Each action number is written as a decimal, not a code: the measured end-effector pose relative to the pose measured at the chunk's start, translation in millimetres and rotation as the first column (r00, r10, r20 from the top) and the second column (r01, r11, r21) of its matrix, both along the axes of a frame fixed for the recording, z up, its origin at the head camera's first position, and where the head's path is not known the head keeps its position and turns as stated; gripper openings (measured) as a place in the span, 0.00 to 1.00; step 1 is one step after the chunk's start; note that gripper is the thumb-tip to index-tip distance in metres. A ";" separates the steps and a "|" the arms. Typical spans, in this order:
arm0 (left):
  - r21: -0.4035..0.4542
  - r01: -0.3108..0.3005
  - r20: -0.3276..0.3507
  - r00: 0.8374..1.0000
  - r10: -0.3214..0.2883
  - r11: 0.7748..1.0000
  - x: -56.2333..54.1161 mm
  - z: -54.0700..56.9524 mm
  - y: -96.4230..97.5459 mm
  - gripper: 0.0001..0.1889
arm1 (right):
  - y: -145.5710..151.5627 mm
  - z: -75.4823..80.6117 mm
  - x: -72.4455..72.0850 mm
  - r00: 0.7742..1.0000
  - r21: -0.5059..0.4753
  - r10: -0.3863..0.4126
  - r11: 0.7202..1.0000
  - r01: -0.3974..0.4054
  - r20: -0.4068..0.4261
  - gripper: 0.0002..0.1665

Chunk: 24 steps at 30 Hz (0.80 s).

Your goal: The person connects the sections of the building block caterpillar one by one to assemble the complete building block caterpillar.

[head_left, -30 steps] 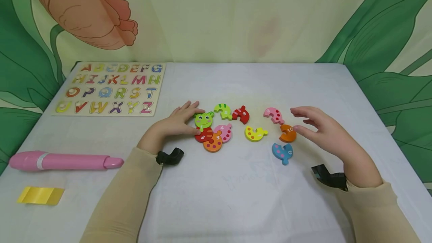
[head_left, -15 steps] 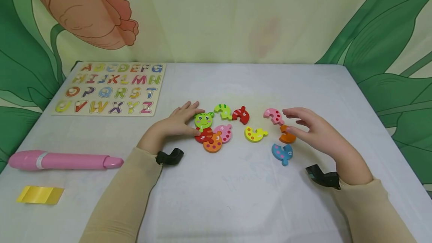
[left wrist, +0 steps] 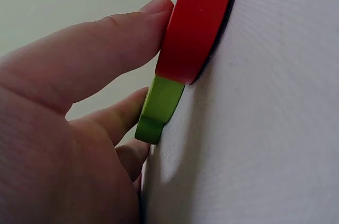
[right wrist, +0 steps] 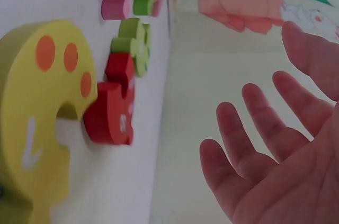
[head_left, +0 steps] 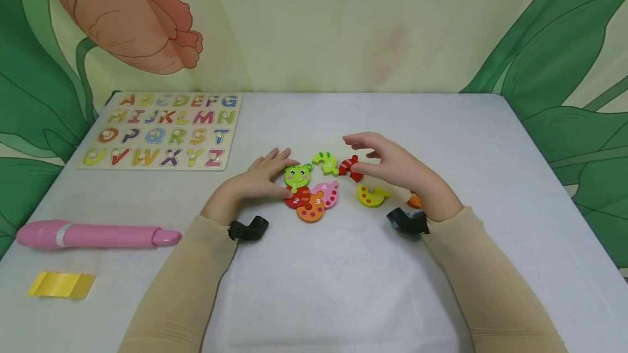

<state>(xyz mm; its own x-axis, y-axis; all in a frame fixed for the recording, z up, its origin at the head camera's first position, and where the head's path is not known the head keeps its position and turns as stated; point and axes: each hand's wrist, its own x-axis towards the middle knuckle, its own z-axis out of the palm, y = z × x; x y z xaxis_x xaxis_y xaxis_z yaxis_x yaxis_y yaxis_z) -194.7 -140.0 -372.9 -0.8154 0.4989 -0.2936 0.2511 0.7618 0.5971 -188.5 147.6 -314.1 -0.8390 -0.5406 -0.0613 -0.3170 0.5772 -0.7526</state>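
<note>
We see the left hand (head_left: pixel 262 178) beside the green head (head_left: pixel 296 177), its fingers nearly straight and its thumb touching red piece 2 (head_left: pixel 300 199). Orange piece 3 (head_left: pixel 311 213) and pink piece 4 (head_left: pixel 327 195) lie joined to these on the surface (head_left: pixel 333 287). The right hand (head_left: pixel 399 166), fingers parted and grasping nothing, hangs near the loose red piece (head_left: pixel 346 166). We judge it best to steady the joined pieces lightly, lower the right fingers around one loose piece's edges, and align it flat before pressing.
</note>
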 end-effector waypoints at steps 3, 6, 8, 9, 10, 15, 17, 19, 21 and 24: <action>0.001 -0.006 0.008 1.000 0.006 1.000 0.1 0.8 -0.1 0.38 | -12.8 -5.2 -10.8 0.998 0.005 0.032 0.999 -0.033 0.047 0.33; 0.002 -0.008 0.015 1.000 0.008 1.000 0.1 1.3 0.0 0.38 | -22.8 -11.8 -19.8 0.994 0.039 0.033 0.999 -0.037 0.108 0.33; 0.000 -0.007 0.017 1.000 0.007 1.000 -0.1 1.0 0.2 0.38 | -28.2 -16.3 -25.1 0.989 0.084 0.027 0.996 -0.040 0.146 0.34; -0.001 -0.007 0.018 1.000 0.007 1.000 -0.3 0.8 0.2 0.38 | -30.8 -18.3 -27.3 0.987 0.113 0.027 0.993 -0.045 0.159 0.34; -0.002 -0.006 0.018 1.000 0.006 1.000 -0.3 0.8 0.4 0.38 | -33.1 -20.2 -29.5 0.984 0.137 0.028 0.989 -0.053 0.175 0.34; -0.001 -0.009 0.017 1.000 0.009 1.000 -0.4 0.4 0.5 0.38 | -40.8 -26.6 -37.2 0.976 0.261 0.040 0.960 -0.097 0.215 0.36; 0.001 -0.009 0.014 1.000 0.009 1.000 -0.7 -0.2 0.3 0.37 | -43.1 -29.0 -39.6 0.977 0.295 0.046 0.949 -0.108 0.211 0.36; 0.002 -0.009 0.012 1.000 0.008 1.000 -1.2 -0.8 0.2 0.37 | -45.5 -31.1 -41.1 0.981 0.321 0.059 0.940 -0.118 0.187 0.36; -0.001 -0.006 0.007 1.000 0.006 1.000 -1.5 -0.8 0.0 0.37 | -48.1 -32.6 -41.1 0.985 0.341 0.066 0.933 -0.118 0.161 0.35; -0.005 -0.002 0.006 1.000 0.002 1.000 -1.6 -0.6 0.1 0.38 | -51.2 -33.3 -39.5 0.991 0.364 0.074 0.925 -0.112 0.116 0.34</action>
<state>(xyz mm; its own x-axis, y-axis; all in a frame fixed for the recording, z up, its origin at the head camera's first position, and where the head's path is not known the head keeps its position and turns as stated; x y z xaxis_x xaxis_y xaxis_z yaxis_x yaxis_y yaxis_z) -196.3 -139.9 -373.5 -0.8148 0.4956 -0.3007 0.2461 0.7654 0.5947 -228.0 96.5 -347.4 -0.7658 -0.5393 -0.3505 -0.3180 0.7911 -0.5224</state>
